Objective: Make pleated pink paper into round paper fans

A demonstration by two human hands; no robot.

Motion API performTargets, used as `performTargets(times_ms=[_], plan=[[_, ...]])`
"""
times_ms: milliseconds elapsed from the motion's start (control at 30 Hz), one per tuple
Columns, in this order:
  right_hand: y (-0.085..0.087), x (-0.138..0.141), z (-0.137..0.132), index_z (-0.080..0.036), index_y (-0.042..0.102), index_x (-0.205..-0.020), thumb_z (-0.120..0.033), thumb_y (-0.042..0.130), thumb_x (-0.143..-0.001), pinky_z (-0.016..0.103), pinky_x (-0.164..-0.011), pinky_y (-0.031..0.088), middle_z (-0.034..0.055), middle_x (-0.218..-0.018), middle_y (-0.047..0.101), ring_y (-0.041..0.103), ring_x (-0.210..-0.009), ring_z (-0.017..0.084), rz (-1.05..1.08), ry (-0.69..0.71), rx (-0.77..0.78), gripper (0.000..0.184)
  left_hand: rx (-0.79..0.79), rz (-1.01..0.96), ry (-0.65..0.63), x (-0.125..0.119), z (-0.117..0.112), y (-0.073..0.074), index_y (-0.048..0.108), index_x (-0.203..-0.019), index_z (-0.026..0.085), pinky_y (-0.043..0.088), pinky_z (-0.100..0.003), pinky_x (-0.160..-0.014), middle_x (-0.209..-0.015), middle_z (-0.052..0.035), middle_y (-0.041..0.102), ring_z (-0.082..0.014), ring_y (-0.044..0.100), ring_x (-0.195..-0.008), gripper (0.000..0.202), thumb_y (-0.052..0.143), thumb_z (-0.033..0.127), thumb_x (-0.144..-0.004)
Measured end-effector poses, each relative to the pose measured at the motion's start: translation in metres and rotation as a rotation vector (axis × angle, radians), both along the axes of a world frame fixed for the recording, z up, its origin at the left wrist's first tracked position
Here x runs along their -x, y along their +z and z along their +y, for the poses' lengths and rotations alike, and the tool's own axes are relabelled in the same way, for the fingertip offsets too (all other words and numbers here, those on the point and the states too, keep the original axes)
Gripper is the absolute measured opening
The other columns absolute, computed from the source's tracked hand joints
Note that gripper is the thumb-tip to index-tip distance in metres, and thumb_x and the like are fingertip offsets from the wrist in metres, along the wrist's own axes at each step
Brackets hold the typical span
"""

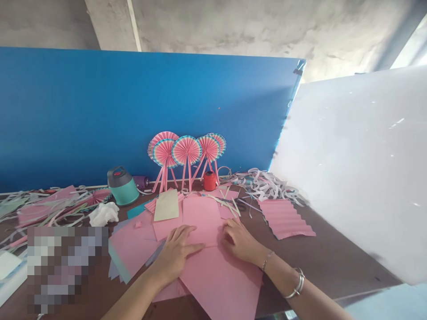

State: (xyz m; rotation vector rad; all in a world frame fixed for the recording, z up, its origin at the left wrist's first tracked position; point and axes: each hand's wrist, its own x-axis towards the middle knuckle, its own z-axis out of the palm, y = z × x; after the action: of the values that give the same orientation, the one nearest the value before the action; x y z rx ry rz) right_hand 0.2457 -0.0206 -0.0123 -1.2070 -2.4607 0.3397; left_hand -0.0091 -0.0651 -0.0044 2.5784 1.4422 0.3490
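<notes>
A pink sheet of paper [223,280] lies in front of me, with a crease or edge running across it between my hands. My left hand [178,251] rests on its left side, fingers stretched out and spread, thumb pointing along the crease. At the right end of the crease, my right hand [238,240] has its fingers curled together on the paper's edge; the fingertips are partly hidden. Beyond the crease, more pink paper [202,218] extends away from me. Beside it lie a pale yellow sheet [167,205] and a stack of pink and blue-grey sheets [133,244].
Pink paper rosette fans [187,150] stand against the blue panel [100,111]. Near them are a red container [209,181] and a teal jug with a dark lid [123,189]. Paper strips [267,184] heap at the back right, behind pleated pink paper [285,218]. Crumpled white tissue [104,214] lies left.
</notes>
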Motion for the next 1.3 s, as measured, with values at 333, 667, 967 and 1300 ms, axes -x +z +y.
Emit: performTargets(times_ms=[333, 667, 967, 1300], plan=[[-0.003, -0.002, 0.0, -0.018, 0.053, -0.075, -0.012, 0.053, -0.08, 0.037, -0.08, 0.04, 0.0069, -0.093, 0.056, 0.048, -0.087, 0.021, -0.012, 0.005, -0.037, 0.008, -0.082, -0.023, 0.007, 0.002, 0.001, -0.011, 0.061, -0.115, 0.046, 0.038, -0.053, -0.098, -0.134, -0.0024, 0.05, -0.0284, 0.04, -0.123, 0.058, 0.044, 0.004, -0.078], [0.001, 0.004, -0.008, -0.021, 0.064, -0.095, -0.004, 0.043, -0.084, 0.035, -0.076, 0.033, 0.0075, -0.095, 0.055, 0.044, -0.089, 0.021, -0.243, 0.3, -0.278, 0.029, -0.108, 0.026, -0.024, 0.0, 0.0, -0.01, 0.058, -0.12, 0.044, 0.037, -0.052, -0.098, -0.133, -0.0047, 0.051, -0.0284, 0.04, -0.123, 0.058, 0.043, 0.004, -0.08], [-0.001, 0.0, -0.004, -0.027, 0.069, -0.099, -0.002, 0.049, -0.077, 0.035, -0.077, 0.034, 0.0053, -0.091, 0.052, 0.045, -0.089, 0.021, -0.102, 0.244, -0.121, 0.038, -0.185, -0.066, 0.005, 0.007, 0.0, -0.016, 0.069, -0.106, 0.038, 0.042, -0.047, -0.096, -0.123, -0.0044, 0.057, -0.0256, 0.044, -0.116, 0.048, 0.046, 0.004, -0.081], [-0.005, -0.004, 0.001, -0.022, 0.058, -0.093, -0.032, 0.048, -0.092, 0.037, -0.086, 0.037, 0.0036, -0.096, 0.058, 0.05, -0.092, 0.02, 0.085, 0.033, 0.026, 0.014, -0.138, -0.13, 0.069, 0.009, 0.002, -0.015, 0.073, -0.097, 0.039, 0.045, -0.047, -0.091, -0.115, -0.005, 0.062, -0.0262, 0.05, -0.111, 0.051, 0.049, -0.001, -0.076]])
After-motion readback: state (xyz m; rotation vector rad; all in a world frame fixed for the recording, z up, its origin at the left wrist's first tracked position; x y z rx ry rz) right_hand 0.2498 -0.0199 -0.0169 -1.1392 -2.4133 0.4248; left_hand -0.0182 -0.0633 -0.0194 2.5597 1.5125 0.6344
